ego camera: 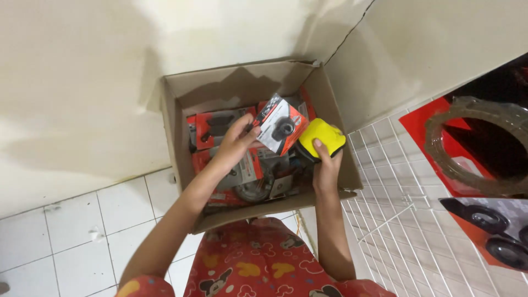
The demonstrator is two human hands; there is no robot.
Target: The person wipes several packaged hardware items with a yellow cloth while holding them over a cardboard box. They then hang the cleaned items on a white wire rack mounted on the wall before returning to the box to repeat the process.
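My left hand (237, 138) grips the edge of a flat red, black and white blister pack (281, 128) with a dark round part inside, held above an open cardboard box (175, 126). My right hand (325, 165) holds a yellow and black object (320, 137) at the box's right wall, thumb on top. Several more red-carded packs (215, 127) and a round metal ring part (252, 191) lie inside the box beneath both hands.
The box stands in a corner of cream walls on a white tiled floor (71, 231). A white wire grid panel (407, 209) leans at the right. Packs with large ring parts (478, 148) and dark round parts (495, 231) hang at the far right. My red patterned clothing (258, 269) fills the bottom.
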